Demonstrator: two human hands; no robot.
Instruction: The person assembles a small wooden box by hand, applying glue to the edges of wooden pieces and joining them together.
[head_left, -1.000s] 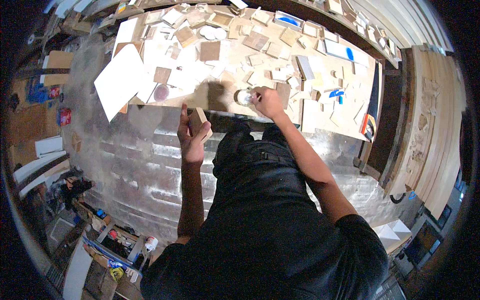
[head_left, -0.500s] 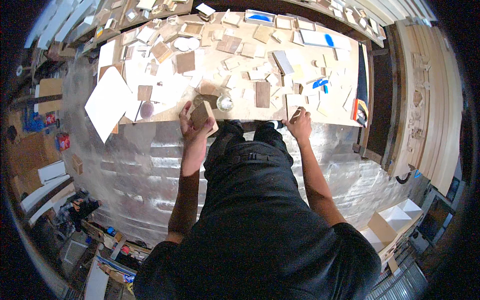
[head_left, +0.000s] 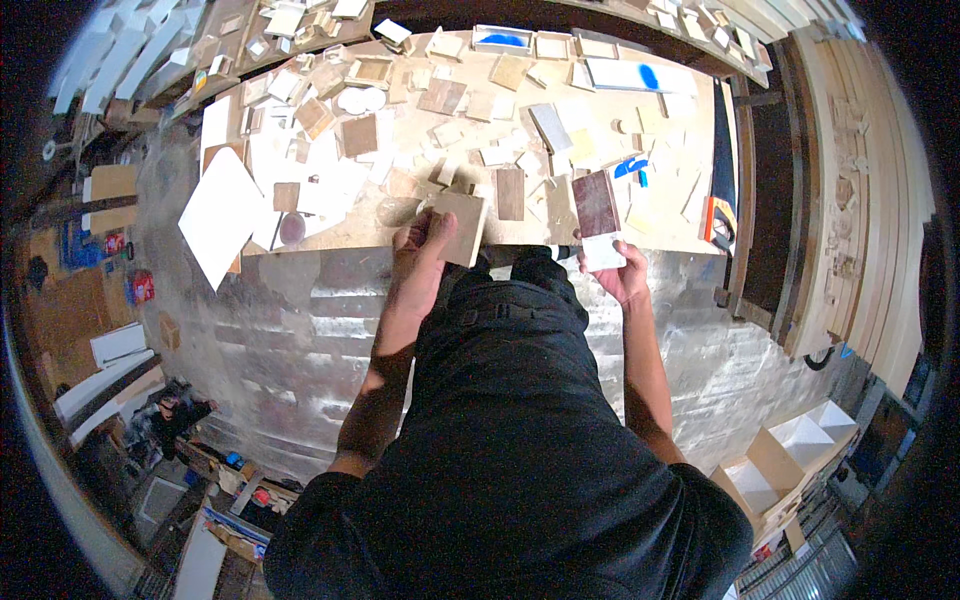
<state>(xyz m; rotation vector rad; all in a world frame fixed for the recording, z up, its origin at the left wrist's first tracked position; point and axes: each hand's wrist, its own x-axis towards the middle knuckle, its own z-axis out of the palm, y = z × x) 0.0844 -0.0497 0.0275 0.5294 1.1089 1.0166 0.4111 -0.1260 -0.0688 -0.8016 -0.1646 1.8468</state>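
My left hand (head_left: 424, 258) grips a small light-brown wooden block (head_left: 462, 230) by its left side, thumb across its face, over the table's near edge. To its right, my right hand (head_left: 628, 276) pinches the lower end of a flat rectangular panel (head_left: 597, 203). That panel is dark reddish brown on its upper part and whitish below. Between the two held pieces, a brown wooden rectangle (head_left: 510, 194) lies flat on the plywood table (head_left: 380, 236). Most of my left fingers are hidden behind the block.
Many small wooden pieces cover the table. A white diamond-turned sheet (head_left: 219, 222) overhangs its left front corner. A handsaw with an orange handle (head_left: 719, 223) lies at the right edge. Long boards (head_left: 880, 220) are stacked at right; an open box (head_left: 790, 455) stands low right.
My left hand has moved right with the block, turning its broad face toward me. My right hand has tilted its panel, so the two-toned face now shows.
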